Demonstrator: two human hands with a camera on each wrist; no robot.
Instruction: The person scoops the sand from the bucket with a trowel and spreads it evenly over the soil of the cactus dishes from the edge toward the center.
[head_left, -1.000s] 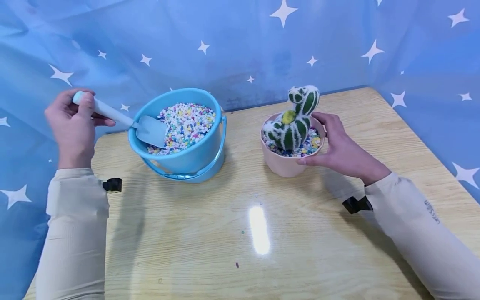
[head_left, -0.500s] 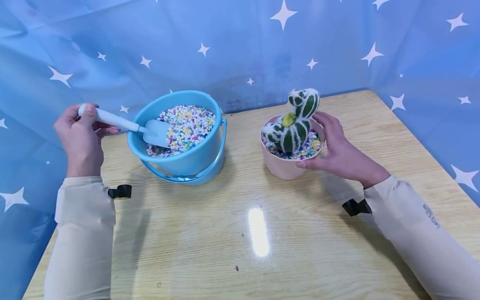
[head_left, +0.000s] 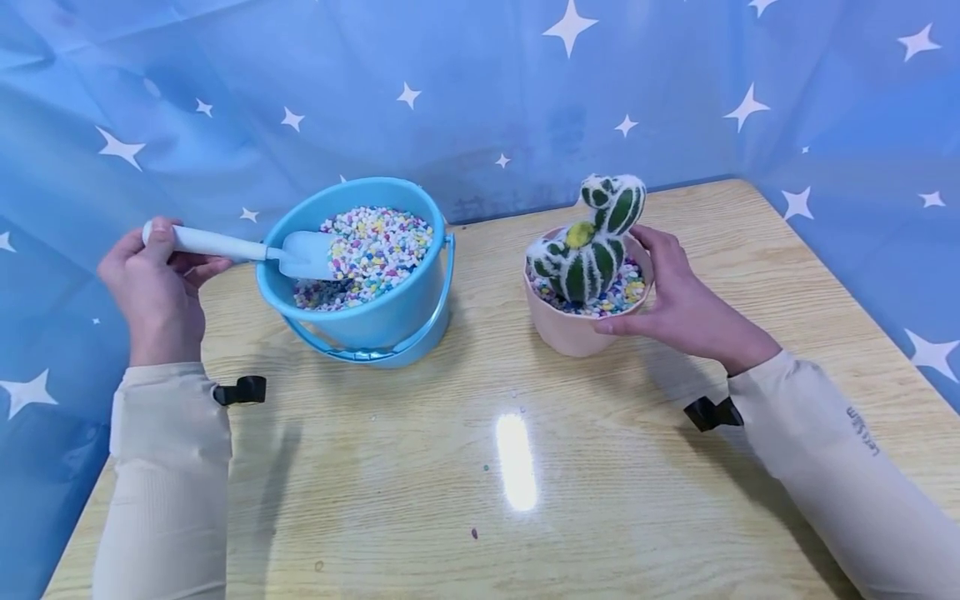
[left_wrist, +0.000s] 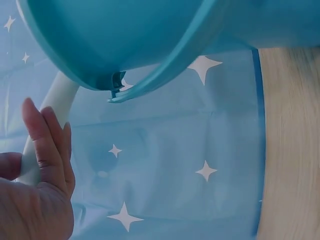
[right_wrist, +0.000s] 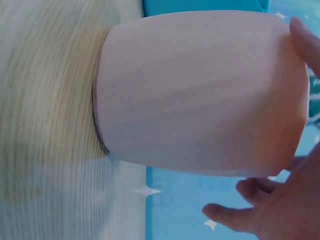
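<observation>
My left hand (head_left: pixel 153 287) grips the end of a pale blue toy shovel's handle (head_left: pixel 213 243), left of a blue bucket (head_left: pixel 360 327). Inside the bucket, the shovel's blade lies at the left part of the multicoloured pebbles (head_left: pixel 390 246); whether it bears any is unclear. My right hand (head_left: pixel 678 304) holds a pink flower pot (head_left: pixel 562 332) by its right side, thumb at the near rim and fingers behind. A striped toy cactus (head_left: pixel 588 271) with a yellow flower stands in the pot among coloured pebbles. In the right wrist view, the pot (right_wrist: pixel 200 95) sits on the table.
The wooden table (head_left: pixel 390 500) bears a few stray pebbles, one dark (head_left: pixel 474 533). A blue star-patterned curtain (head_left: pixel 480 92) rises behind and at the sides. The bucket's handle (head_left: pixel 408 342) hangs down at its front.
My left hand first moved right and down, pushing the shovel further over the pebbles. Then it shifted slightly left and the shovel levelled, its blade rising a little. The right hand and pot stayed put.
</observation>
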